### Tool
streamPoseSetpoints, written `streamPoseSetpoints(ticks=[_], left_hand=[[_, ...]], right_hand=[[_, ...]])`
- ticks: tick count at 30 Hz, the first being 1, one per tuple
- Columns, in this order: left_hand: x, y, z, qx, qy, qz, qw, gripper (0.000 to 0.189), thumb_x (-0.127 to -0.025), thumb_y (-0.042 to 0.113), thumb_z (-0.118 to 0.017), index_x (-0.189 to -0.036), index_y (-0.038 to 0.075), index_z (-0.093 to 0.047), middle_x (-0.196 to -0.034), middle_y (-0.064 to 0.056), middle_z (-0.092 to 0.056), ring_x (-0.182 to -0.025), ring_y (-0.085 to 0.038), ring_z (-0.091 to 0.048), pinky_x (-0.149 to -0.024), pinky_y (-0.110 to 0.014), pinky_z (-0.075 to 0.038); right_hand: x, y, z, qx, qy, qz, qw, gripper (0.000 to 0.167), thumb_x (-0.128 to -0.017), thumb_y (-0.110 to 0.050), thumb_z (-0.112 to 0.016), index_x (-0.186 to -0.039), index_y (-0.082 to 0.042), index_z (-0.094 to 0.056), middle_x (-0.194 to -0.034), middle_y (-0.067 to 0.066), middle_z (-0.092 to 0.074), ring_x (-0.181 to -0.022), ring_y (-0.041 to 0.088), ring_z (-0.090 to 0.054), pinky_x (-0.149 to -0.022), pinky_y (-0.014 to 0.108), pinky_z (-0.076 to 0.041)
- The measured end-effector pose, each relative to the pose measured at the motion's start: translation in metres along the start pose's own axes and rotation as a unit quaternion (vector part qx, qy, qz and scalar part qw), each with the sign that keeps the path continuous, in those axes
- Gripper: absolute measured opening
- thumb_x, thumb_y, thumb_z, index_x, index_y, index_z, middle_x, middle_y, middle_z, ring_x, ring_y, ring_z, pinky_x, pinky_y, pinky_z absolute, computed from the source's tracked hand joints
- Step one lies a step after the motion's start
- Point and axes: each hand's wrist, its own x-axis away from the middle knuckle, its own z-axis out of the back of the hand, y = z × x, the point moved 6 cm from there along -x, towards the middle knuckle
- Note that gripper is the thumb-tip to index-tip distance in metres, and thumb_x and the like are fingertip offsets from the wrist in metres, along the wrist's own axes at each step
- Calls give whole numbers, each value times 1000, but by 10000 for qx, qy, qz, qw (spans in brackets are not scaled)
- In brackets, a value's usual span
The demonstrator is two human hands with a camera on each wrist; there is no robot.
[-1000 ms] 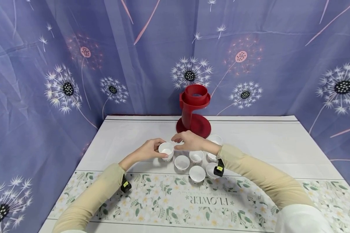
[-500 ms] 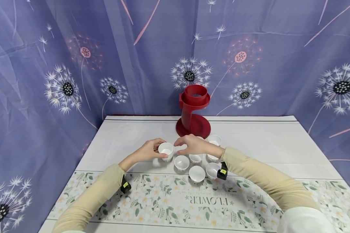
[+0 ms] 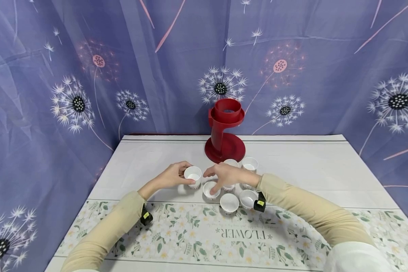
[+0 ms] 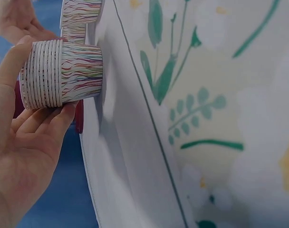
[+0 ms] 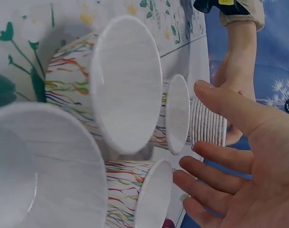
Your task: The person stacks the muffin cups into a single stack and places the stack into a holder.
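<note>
The left hand (image 3: 173, 175) grips a stack of patterned cups (image 4: 63, 73), mouth upward, long axis upright; the right hand (image 3: 227, 174), fingers (image 5: 225, 156) apart, hangs near other cups (image 3: 229, 203).

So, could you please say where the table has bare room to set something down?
Free: the table right of the cups, beyond the right sleeve; the back-left corner beyond the left hand; the flowered strip between right sleeve and left sleeve. Crowded: around the right hand, among cups and stack.
</note>
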Motion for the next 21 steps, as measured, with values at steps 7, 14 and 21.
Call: streamPoseSetpoints(ticks=[7,14,21], left_hand=[[0,-1,-1,-14,-39,7,10000,48,-81,20,-79,-121,5,-57,-110,-11,-69,-100,-18,-67,-83,-24,-56],[0,0,0,43,-46,21,10000,49,-80,20,-80,-120,4,-57,-109,-12,-70,-98,-17,-67,-82,-24,-55],[-1,-2,0,51,-11,15,10000,49,-80,19,-81,-120,4,-57,-109,-13,-70,-99,-20,-66,-82,-22,-55]], right_hand=[[1,-5,-7,420,-2,57,9991,61,-72,-30,-85,-124,-7,-63,-117,6,-69,-110,22,-62,-95,37,-51],[1,-9,-10,659,8,245,9975,56,-71,-30,-86,-118,-8,-67,-109,4,-71,-100,17,-65,-86,30,-53],[-1,-9,-12,887,-39,316,9956,52,-72,-33,-84,-116,-9,-70,-112,0,-72,-100,18,-65,-83,27,-52]])
